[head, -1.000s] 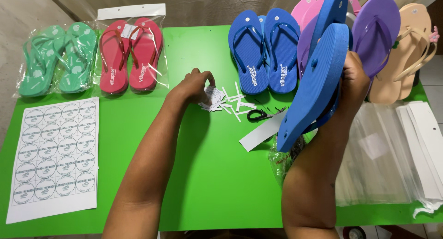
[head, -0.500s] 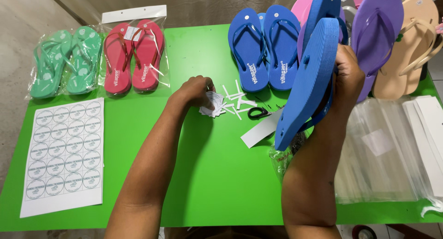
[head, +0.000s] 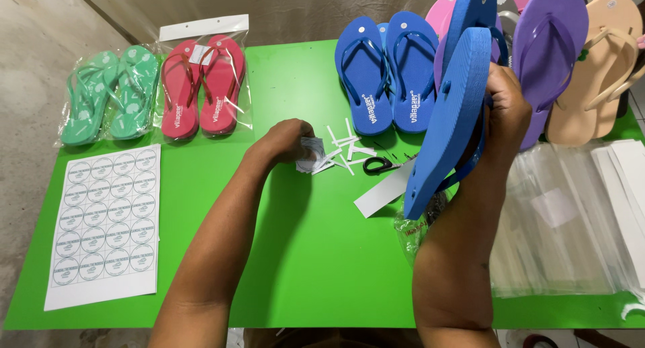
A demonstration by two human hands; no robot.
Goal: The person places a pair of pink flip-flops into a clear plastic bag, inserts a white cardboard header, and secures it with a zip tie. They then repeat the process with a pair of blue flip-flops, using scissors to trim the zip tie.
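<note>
Above green table (head: 316, 267), right hand (head: 505, 113) clamps upright blue flip-flops (head: 451, 113); left hand (head: 285, 141) pinches paper tags (head: 316, 153).

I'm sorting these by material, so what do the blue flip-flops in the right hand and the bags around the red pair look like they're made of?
Blue flip-flops, held in the right hand: probably foam rubber, matte; the sole looks thick, with a fine texture and no shine.
Bag around the red pair: thin clear plastic film, glossy; it wrinkles and glints, under a white header card, likely paper.
</note>
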